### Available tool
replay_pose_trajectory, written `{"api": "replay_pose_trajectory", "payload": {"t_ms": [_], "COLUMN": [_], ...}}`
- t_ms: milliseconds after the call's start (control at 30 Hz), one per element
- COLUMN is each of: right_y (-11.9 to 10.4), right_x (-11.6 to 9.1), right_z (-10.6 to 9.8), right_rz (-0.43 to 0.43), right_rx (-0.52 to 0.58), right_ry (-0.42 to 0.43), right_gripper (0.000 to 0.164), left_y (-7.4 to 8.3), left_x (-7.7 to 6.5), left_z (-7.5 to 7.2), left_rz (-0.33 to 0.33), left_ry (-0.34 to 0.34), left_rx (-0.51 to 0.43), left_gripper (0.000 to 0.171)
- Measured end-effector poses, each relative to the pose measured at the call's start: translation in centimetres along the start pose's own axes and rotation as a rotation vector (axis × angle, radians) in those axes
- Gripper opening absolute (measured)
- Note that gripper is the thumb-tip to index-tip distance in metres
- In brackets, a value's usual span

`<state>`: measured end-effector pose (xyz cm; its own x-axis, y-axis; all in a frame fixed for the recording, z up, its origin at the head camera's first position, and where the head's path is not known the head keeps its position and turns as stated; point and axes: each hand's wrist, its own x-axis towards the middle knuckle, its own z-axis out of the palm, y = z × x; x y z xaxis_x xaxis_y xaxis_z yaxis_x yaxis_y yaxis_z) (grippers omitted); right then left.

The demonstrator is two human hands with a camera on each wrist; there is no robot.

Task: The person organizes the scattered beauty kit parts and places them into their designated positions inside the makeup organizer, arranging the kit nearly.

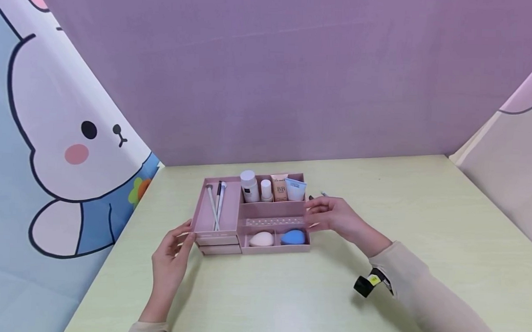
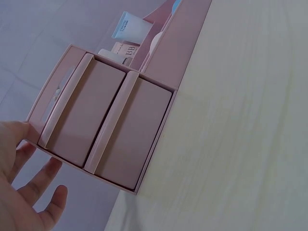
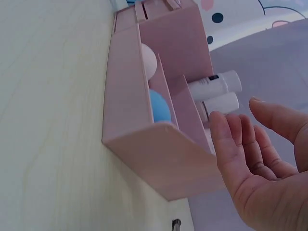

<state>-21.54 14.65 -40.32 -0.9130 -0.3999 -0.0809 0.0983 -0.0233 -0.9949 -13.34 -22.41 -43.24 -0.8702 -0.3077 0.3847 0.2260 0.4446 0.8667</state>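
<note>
A pink makeup organizer [image 1: 218, 203] stands on the table with two drawers [image 2: 86, 110] at its left front. My left hand [image 1: 171, 260] touches its front left corner, the thumb at the upper edge and the loosely bent fingers along the side. Beside the right wall is my right hand [image 1: 334, 219], its fingers relaxed in the right wrist view and holding nothing. Several makeup brushes [image 1: 216, 208] lie in the top tray. White bottles [image 1: 249, 186], a BB cream tube [image 1: 280, 188] and a light blue tube [image 1: 296, 189] stand in the back compartment. A pale makeup sponge [image 1: 261, 239] and a blue one [image 1: 293, 237] sit in front.
The light wooden table [image 1: 261, 293] runs back to a purple cloth backdrop [image 1: 295, 89]. A thin dark-tipped item [image 3: 176, 224] lies on the table by the organizer's right side. A rabbit-print cloth [image 1: 71, 203] hangs on the left.
</note>
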Motion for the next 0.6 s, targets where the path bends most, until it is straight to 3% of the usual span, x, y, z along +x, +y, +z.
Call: {"api": "replay_pose_trajectory", "payload": {"t_ms": [600], "right_y": [1.4], "right_x": [0.4], "right_z": [-3.5], "right_rz": [-0.016], "right_rx": [-0.161], "right_ry": [0.103], "right_gripper": [0.04], "left_y": [-0.1], "left_x": [0.1], "left_z": [0.0], "left_rz": [0.002], "left_ry": [-0.01], "left_rx": [-0.029], "left_gripper": [0.018]}}
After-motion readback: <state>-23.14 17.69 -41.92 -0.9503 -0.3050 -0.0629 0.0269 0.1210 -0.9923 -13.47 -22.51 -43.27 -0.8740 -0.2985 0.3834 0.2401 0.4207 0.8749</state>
